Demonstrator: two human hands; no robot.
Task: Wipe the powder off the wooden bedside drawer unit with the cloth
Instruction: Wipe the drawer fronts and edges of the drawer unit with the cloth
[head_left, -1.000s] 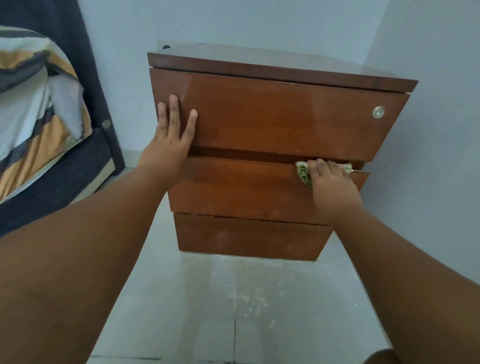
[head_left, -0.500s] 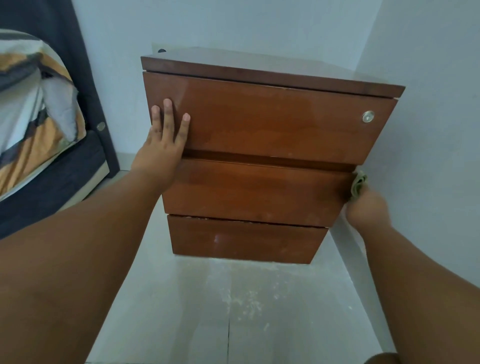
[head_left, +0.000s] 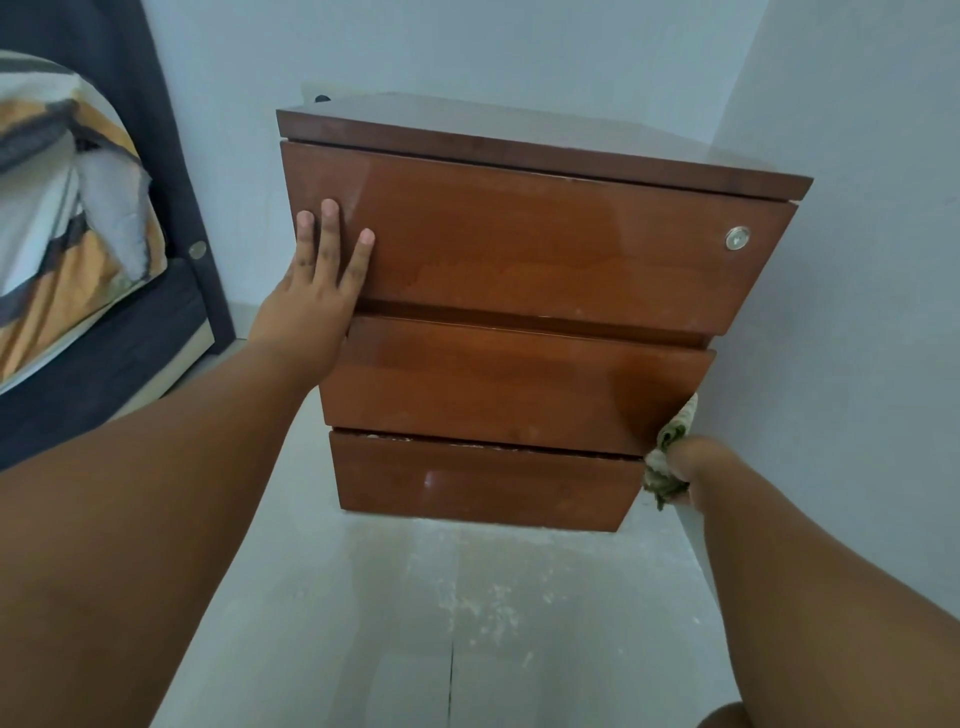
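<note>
- Three drawer fronts on the drawer unit (head_left: 519, 291); the left hand (head_left: 317, 291) lies flat on the top one's left edge, fingers (head_left: 328, 228) spread, steadying it
- Faint powder (head_left: 429, 479) remains on the lowest front (wipe firmly, in overlapping strokes)
- The right hand (head_left: 693, 467) is clenched round the cloth (head_left: 670, 457), which bulges from the fist at the middle drawer's right corner

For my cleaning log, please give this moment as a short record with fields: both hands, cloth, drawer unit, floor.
left hand: flat, fingers spread, on top drawer front
right hand: closed grip on cloth
cloth: green-white, bunched, at the unit's lower right edge
drawer unit: brown wood, three drawers, round lock top right
floor: pale, white powder specks in front
</note>
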